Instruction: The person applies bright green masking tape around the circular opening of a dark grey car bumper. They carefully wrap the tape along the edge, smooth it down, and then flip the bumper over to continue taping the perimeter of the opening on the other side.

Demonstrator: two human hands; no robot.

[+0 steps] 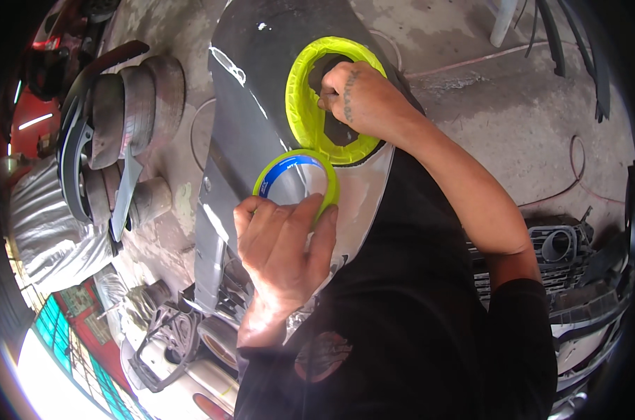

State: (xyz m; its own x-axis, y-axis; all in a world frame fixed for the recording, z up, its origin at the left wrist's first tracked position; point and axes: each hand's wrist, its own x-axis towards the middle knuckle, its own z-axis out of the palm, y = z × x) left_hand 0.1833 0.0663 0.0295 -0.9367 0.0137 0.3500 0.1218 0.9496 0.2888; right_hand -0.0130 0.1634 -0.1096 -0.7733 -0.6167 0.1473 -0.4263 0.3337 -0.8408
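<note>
A dark grey car body panel, bumper-like in shape (244, 129), lies in front of me with pale scuffed patches. Bright yellow-green masking tape (300, 105) lines the rim of its round opening, wrinkled all the way around. My left hand (279, 241) grips a roll of the same tape (288, 168) with a blue core, just below the opening. Inside the ring is my right hand (366, 101), fingers curled together and fingertips at the tape's left inner edge. Whatever those fingertips pinch is hidden.
Stacked tyres (136, 105) and curved trim pieces stand at the left, beside silvery sheeting (61, 224). A dark grille (541, 255) and other car parts lie at the lower right. A thin hose (576, 164) runs over the concrete floor (471, 112).
</note>
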